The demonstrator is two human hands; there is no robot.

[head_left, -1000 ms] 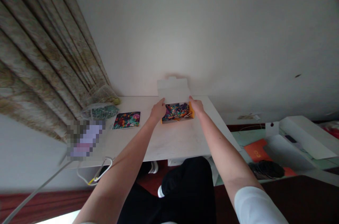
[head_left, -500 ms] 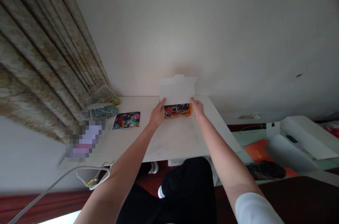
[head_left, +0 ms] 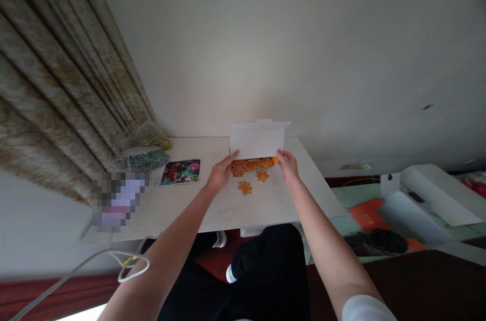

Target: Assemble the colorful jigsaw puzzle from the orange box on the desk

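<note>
1. Loose orange jigsaw pieces [head_left: 245,187] lie on the white table [head_left: 228,212]; they are judged light and flat, best pinched by their edges.
2. The white cardboard box [head_left: 257,139] is held at both sides by the left hand [head_left: 220,172] and right hand [head_left: 288,166], fingers closed narrowly on it.
3. Further pieces [head_left: 252,164] are bunched at its open end.

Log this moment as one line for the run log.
left hand: holding tilted white cardboard box | right hand: holding same box | orange jigsaw pieces: lying on white tabletop
</note>
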